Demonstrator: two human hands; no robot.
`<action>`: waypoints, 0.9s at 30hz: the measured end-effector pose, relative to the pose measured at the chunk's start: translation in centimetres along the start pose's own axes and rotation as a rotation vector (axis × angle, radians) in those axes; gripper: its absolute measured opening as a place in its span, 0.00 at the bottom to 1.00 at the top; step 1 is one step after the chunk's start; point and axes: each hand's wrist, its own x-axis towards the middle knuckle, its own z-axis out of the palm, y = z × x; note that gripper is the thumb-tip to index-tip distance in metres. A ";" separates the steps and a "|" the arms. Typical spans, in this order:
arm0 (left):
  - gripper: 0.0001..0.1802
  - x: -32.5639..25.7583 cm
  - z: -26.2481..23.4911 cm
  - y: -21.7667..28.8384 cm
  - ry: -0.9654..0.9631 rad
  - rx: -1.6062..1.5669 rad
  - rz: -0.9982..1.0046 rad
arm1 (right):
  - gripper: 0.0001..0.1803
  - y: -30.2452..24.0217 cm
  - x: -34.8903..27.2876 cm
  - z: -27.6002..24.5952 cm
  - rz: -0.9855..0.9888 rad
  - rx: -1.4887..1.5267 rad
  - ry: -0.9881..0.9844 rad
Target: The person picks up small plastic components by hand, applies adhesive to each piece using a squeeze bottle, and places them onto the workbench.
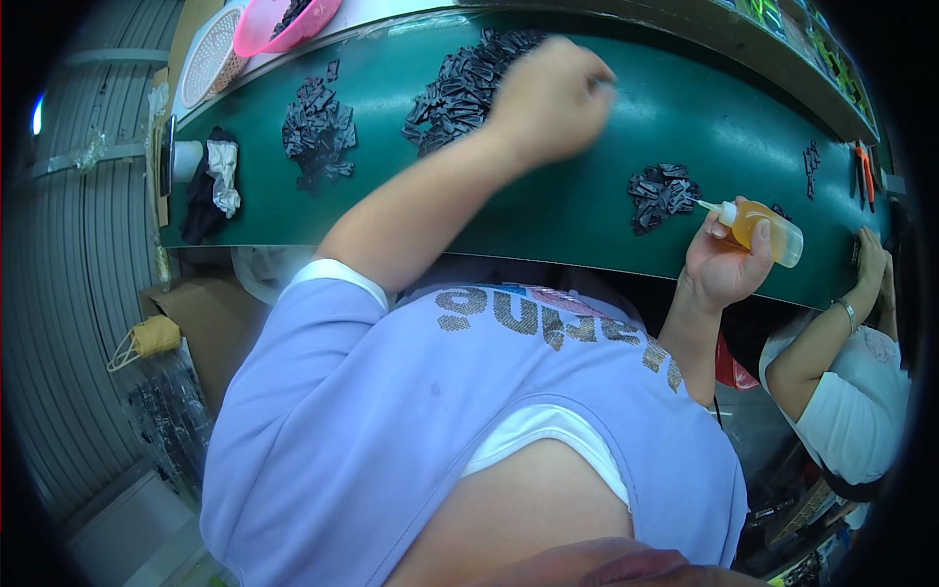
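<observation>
My left hand point(553, 98) reaches out over the green belt point(548, 210), fingers curled shut beside a large pile of small black plastic parts point(460, 88). What its fingers enclose is hidden. My right hand point(724, 262) is near the belt's front edge, gripping a small squeeze bottle of yellow liquid point(768, 230). The bottle's white nozzle points left toward a smaller pile of black parts point(660, 196).
Another pile of black parts point(318, 132) lies left, near black and white cloths point(210, 181). A pink basket point(284, 24) and a white basket point(210, 54) stand at the far left. A co-worker's arm point(841, 323) rests at the right. Orange-handled pliers point(863, 171) lie nearby.
</observation>
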 end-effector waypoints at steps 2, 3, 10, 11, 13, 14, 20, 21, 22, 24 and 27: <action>0.16 1.6 -1.5 -1.8 0.088 0.347 -0.079 | 0.09 0.1 -0.1 0.1 0.013 0.003 -0.002; 0.17 2.1 -1.6 -2.9 0.096 0.450 -0.054 | 0.09 0.1 -0.1 0.1 0.031 0.003 -0.008; 0.15 0.6 -3.6 -3.7 -0.189 0.335 -0.100 | 0.11 0.2 -0.2 0.4 0.011 -0.003 -0.017; 0.14 0.5 -4.1 -3.7 -0.225 0.290 -0.126 | 0.11 0.2 -0.2 0.4 0.014 -0.002 -0.013; 0.14 1.1 -4.4 -3.8 -0.217 0.227 -0.164 | 0.11 0.2 -0.2 0.5 0.017 -0.002 -0.010; 0.14 1.6 -4.8 -3.4 -0.236 0.238 -0.124 | 0.10 0.3 -0.2 0.5 0.026 -0.012 -0.020; 0.16 3.7 -3.7 -3.0 -0.464 0.420 -0.127 | 0.09 0.4 -0.3 0.8 0.034 -0.025 -0.039; 0.16 4.0 -3.6 -3.1 -0.461 0.419 -0.124 | 0.09 0.4 -0.3 0.9 0.032 -0.030 -0.044; 0.16 4.3 -3.5 -3.1 -0.515 0.369 -0.188 | 0.09 0.3 -0.3 0.9 0.027 -0.032 -0.042; 0.16 4.7 -3.4 -3.3 -0.569 0.317 -0.249 | 0.10 0.3 -0.3 0.8 0.026 -0.063 -0.034; 0.15 4.5 -3.6 -3.8 -0.545 0.198 -0.304 | 0.09 0.3 -0.3 0.9 0.032 -0.055 -0.056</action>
